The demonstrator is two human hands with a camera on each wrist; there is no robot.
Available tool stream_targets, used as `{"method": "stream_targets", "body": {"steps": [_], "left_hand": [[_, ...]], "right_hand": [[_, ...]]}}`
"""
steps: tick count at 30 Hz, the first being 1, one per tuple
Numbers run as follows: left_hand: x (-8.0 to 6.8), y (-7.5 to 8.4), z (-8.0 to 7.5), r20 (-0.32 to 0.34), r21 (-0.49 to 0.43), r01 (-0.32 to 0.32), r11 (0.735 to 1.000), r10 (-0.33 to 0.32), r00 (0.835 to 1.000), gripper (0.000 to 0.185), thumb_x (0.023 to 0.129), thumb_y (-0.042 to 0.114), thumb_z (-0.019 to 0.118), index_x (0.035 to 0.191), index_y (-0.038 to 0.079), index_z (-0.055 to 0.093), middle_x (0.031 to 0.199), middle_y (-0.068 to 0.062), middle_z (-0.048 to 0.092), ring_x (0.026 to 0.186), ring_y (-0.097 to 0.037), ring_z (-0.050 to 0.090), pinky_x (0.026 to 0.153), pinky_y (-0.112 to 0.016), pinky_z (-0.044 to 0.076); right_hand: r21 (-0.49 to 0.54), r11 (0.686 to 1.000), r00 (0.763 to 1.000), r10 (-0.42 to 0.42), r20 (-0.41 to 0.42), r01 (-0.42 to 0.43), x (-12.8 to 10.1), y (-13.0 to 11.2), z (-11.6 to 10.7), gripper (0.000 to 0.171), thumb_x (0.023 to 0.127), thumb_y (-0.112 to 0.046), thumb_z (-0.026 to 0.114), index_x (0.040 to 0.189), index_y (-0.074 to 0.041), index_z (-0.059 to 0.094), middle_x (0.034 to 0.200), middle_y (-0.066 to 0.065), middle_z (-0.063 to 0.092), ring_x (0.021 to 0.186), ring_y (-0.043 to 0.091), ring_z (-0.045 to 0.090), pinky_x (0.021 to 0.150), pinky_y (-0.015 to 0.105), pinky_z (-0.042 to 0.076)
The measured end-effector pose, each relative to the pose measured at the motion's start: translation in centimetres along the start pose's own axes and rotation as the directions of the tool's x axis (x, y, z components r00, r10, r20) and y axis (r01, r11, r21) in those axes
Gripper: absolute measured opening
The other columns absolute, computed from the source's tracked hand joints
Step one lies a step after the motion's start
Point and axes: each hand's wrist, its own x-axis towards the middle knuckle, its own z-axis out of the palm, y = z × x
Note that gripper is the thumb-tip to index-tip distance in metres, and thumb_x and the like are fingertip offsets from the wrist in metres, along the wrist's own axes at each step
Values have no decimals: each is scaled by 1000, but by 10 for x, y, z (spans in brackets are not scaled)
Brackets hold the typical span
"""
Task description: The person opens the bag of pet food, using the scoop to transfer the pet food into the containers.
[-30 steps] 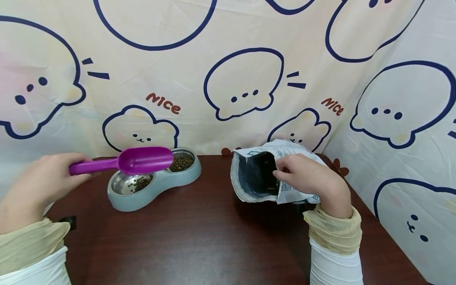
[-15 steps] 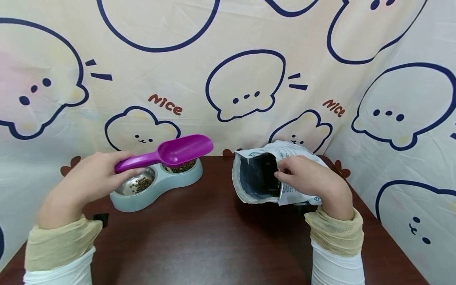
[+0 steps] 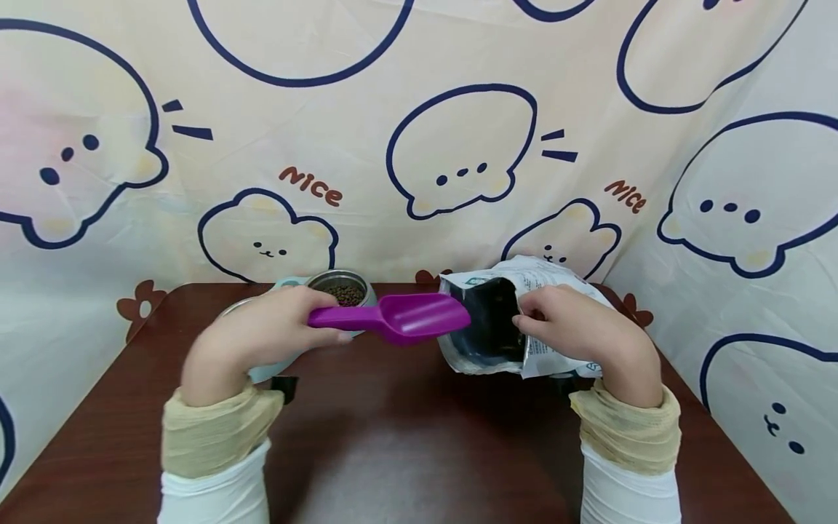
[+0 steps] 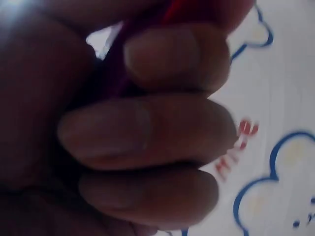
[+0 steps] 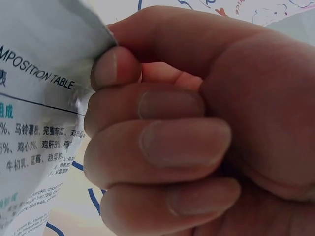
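Note:
My left hand (image 3: 265, 331) grips the handle of a purple scoop (image 3: 422, 316), held level above the table. The scoop's front edge overlaps the mouth of a white pet food bag (image 3: 550, 273) in the head view. My right hand (image 3: 579, 327) pinches the right edge of that bag's opening, whose dark inside faces left. Printed text on the bag (image 5: 34, 93) shows beside my curled fingers (image 5: 172, 145) in the right wrist view. Behind my left hand stands a double pet bowl (image 3: 373, 297), partly hidden; its right bowl holds brown kibble (image 3: 345, 294).
The dark brown table (image 3: 406, 451) runs back to a cream cloth wall (image 3: 366, 131) printed with cartoon bears. A second cloth side (image 3: 753, 306) rises along the right edge of the table.
My left hand has carried the purple scoop rightward from over the bowls to the bag's mouth. The right hand keeps its pinch on the bag edge.

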Motion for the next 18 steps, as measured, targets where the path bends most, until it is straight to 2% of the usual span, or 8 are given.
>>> {"method": "stream_targets", "body": {"steps": [4,6,12,18], "left_hand": [[15,19,12,-17,36,-54,998,55,998,21,99,37,80,101,16,75,76,1,66,68,-16,58,66,-32,47],[22,25,19,-37,88,-93,992,97,995,18,99,34,81,100,17,75,76,2,67,68,-15,58,66,-31,47],[36,34,38,-125,278,-173,945,214,969,18,98,32,83,98,17,73,73,5,68,66,-14,58,65,-30,47],[47,44,55,-139,299,-190,935,240,961,26,96,39,84,102,16,72,79,5,72,66,-12,60,65,-30,51]], "right_hand": [[3,1000,1000,-7,-5,7,-2,-1,1,24,107,-21,65,84,-15,67,68,-4,47,70,12,52,65,28,43],[1,1000,1000,-14,-10,14,-2,-1,1,26,107,-21,64,82,-15,65,67,-4,46,69,12,51,64,27,42],[-21,1000,1000,-23,-14,22,1,-2,0,26,107,-20,63,81,-15,64,67,-4,47,70,12,51,65,27,41],[-17,1000,1000,-25,-8,25,1,-2,2,26,107,-20,64,81,-15,64,67,-4,46,70,12,50,64,27,41]]}}
